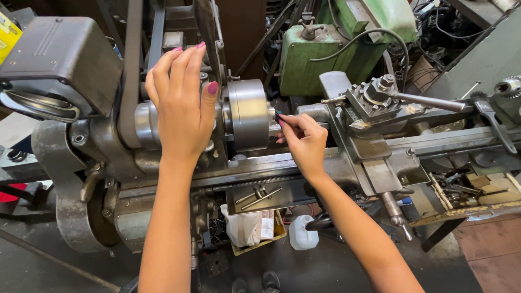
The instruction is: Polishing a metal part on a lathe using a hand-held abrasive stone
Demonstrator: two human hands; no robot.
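I look down at a grey metal lathe. My left hand (182, 106) lies flat with fingers stretched over the spindle housing, just left of the round steel chuck (248, 114). My right hand (305, 142) pinches a short round workpiece (275, 129) that sticks out of the chuck's face, fingertips closed on it. The tool post (377, 97) with its handle stands to the right of that hand on the carriage (374, 157).
A grey motor cover (59, 59) sits at upper left beside a drive belt (130, 65). A green machine (325, 49) stands behind. A tray with bolts (258, 196), a white plastic jug (302, 234) and a cluttered tool tray (472, 195) lie below.
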